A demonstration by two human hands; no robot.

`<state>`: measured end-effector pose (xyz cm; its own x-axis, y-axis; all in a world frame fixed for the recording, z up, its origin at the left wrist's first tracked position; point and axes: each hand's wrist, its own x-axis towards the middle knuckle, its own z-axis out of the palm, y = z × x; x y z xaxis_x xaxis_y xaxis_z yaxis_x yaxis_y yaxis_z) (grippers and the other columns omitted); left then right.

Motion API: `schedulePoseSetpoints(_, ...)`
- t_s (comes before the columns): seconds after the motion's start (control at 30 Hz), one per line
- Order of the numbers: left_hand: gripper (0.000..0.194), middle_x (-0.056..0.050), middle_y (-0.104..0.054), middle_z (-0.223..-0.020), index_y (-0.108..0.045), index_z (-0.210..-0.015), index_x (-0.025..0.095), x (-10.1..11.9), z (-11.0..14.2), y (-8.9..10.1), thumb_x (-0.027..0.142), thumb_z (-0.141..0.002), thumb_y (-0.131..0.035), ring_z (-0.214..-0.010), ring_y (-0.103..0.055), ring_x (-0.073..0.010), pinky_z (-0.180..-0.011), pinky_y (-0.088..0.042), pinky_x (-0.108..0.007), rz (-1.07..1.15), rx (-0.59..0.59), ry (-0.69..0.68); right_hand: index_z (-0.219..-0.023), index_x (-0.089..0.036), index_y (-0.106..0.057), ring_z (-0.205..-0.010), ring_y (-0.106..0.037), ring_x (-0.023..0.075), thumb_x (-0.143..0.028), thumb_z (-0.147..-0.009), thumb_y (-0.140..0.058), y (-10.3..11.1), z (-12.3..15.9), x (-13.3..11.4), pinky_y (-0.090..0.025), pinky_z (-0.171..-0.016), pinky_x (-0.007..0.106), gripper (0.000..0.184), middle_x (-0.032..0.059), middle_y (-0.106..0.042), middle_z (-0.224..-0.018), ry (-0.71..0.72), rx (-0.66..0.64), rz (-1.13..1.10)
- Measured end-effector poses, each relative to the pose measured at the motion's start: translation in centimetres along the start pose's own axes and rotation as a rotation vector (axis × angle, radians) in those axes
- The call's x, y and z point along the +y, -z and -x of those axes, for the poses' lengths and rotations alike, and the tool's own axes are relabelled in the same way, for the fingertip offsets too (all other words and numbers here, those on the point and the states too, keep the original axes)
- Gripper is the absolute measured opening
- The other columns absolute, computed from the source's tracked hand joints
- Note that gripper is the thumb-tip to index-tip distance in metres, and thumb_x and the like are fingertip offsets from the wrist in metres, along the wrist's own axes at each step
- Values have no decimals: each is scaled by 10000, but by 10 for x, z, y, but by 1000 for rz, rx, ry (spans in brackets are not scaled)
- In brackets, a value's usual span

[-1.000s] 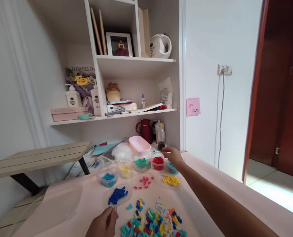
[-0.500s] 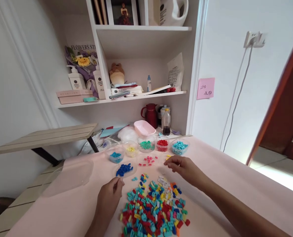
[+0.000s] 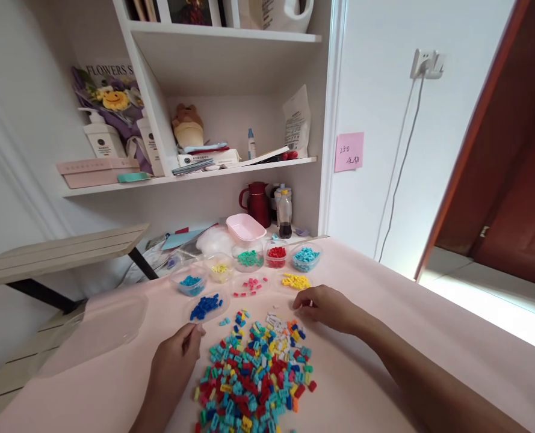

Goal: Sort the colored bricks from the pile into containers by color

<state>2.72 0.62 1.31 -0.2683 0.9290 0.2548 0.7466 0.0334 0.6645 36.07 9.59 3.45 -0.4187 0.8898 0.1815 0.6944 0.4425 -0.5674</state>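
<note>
A heap of small mixed-colour bricks (image 3: 256,373) lies on the pink table (image 3: 384,313). My left hand (image 3: 177,358) rests at the heap's left edge with fingers curled in; what they hold is hidden. My right hand (image 3: 325,308) sits at the heap's far right corner, fingers bent down toward the white bricks there. Beyond the heap stand clear tubs and lids with sorted bricks: dark blue (image 3: 205,306), light blue (image 3: 190,281), pale yellow (image 3: 219,269), green (image 3: 250,259), red (image 3: 276,254), turquoise (image 3: 306,255), pink (image 3: 250,285) and yellow (image 3: 295,281).
A clear lid (image 3: 100,328) lies at the table's left. Behind the tubs are a pink box (image 3: 245,228), a dark red jug (image 3: 258,203) and a bottle (image 3: 285,215) under white shelves. A wooden bench (image 3: 59,252) stands left; a doorway opens right.
My right hand has drawn back from the far tubs to the heap's near corner. The view has tilted down, showing more of the heap. My left hand has stayed put.
</note>
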Motion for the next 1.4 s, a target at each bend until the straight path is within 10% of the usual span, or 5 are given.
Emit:
schedulePoseSetpoints(0.3,358,-10,-655,-676,-672,-833,204,2,4,-1,461,-860,-425,-599,-590,-142,-582,-454,-213,-9,12,-166,-1049,-263,-715,-909,-611,234,-302,-858,-521,-17,-2,-12,-468,-787,339,275,83,-672,-1067,208,-11,-122)
schedulePoseSetpoints(0.57,339,-98,-590,-1101,-682,-1013,213,13,12,-1,389,-898,-416,-884,-620,-174,-731,-511,-261,72,-52,-340,-1344,-325,-511,-1281,-409,276,-484,-942,-402,-36,6,-35,-304,-1080,448,446,45,-498,-1392,353,-113,-203)
schedulePoseSetpoints(1.4,284,14,-679,-665,-664,-836,228,4,9,-6,287,-894,-393,-563,-594,-110,-563,-387,-189,-104,54,-188,-1151,-226,-647,-1031,-586,230,-238,-927,-390,-66,-31,-66,-455,-888,342,341,95,-641,-1137,410,-66,20)
